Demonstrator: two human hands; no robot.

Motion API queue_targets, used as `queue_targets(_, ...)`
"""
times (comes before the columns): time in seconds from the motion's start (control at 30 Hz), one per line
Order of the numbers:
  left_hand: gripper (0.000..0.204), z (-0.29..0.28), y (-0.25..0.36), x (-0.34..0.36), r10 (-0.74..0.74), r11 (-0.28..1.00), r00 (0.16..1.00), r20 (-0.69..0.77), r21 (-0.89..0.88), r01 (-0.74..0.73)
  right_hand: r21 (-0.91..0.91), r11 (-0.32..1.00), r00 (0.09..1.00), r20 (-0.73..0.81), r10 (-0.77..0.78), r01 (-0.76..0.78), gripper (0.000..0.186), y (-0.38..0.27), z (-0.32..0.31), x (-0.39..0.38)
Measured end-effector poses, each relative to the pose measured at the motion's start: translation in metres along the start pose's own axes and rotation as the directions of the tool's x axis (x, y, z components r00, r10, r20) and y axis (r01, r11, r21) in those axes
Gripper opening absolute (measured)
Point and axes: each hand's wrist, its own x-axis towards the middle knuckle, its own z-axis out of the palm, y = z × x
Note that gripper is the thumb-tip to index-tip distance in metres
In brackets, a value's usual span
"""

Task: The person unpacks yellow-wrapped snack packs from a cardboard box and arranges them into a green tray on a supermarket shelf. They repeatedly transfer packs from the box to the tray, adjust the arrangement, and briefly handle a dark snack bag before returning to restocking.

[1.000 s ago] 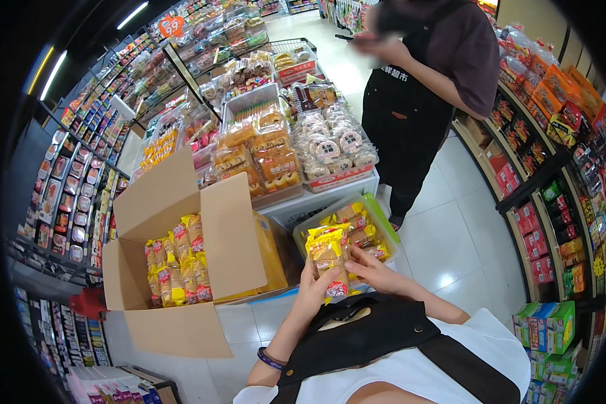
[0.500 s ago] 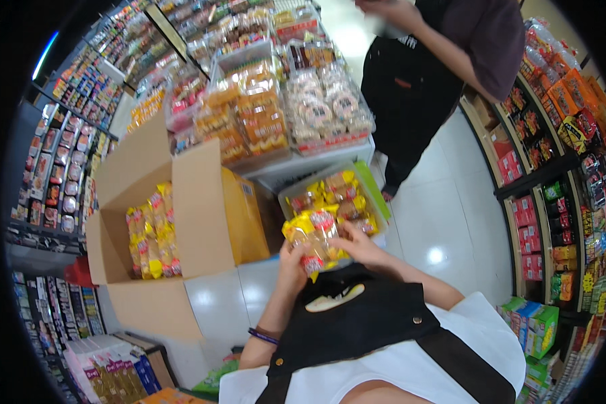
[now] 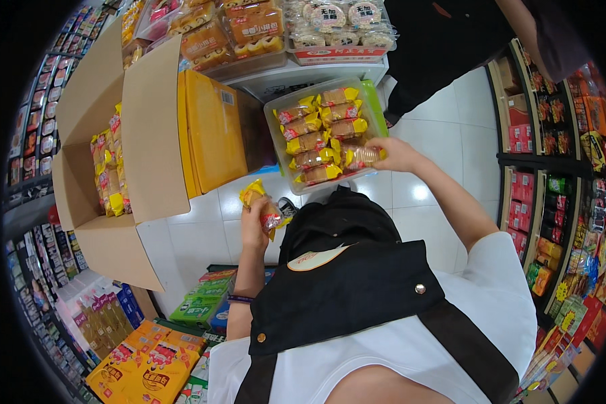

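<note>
Yellow-ended clear wrapping covers the packet (image 3: 252, 195) gripped in the left hand (image 3: 252, 227), near the lower left of a plastic bin (image 3: 281, 146). The right hand (image 3: 400, 155) has its fingers on another packet (image 3: 361, 157) in the bin's lower right; whether they grip it, I cannot tell. Similar packets (image 3: 310, 143) lie alongside, and an open cardboard box (image 3: 156, 128) stands left

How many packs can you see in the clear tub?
9 packs show in the tub: five down the left, three at upper right, one lower right, touched by the right hand. More may be hidden.
</note>
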Motion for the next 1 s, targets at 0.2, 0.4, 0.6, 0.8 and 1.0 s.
queue_targets(0.2,0.060,0.047,0.004,0.032,0.265,0.686,0.934,0.239,0.634,-0.357,0.384,0.921,0.997,-0.009,0.071,-0.062,0.053,0.039,0.012,0.006)
queue_targets(0.4,0.069,0.089,0.009,0.114,0.315,0.610,0.919,0.237,0.691,-0.388,0.714,0.669,0.953,-0.008,0.303,-0.206,0.052,0.048,0.010,-0.038)
queue_targets(0.6,0.047,0.128,-0.001,0.142,0.769,-0.296,0.397,0.501,0.830,-0.473,0.908,0.365,0.920,0.053,0.387,-0.206,0.053,0.047,0.032,-0.074)
queue_targets(0.8,0.038,0.173,-0.074,0.135,0.154,-0.193,0.205,0.966,0.233,-0.953,0.907,0.378,0.920,0.027,0.392,-0.187,0.049,0.040,0.038,-0.080)
queue_targets(1.0,0.049,0.180,-0.103,0.155,0.106,-0.311,0.411,0.906,0.423,-0.851,0.600,0.800,0.977,-0.161,0.141,-0.017,0.047,0.014,0.028,-0.053)
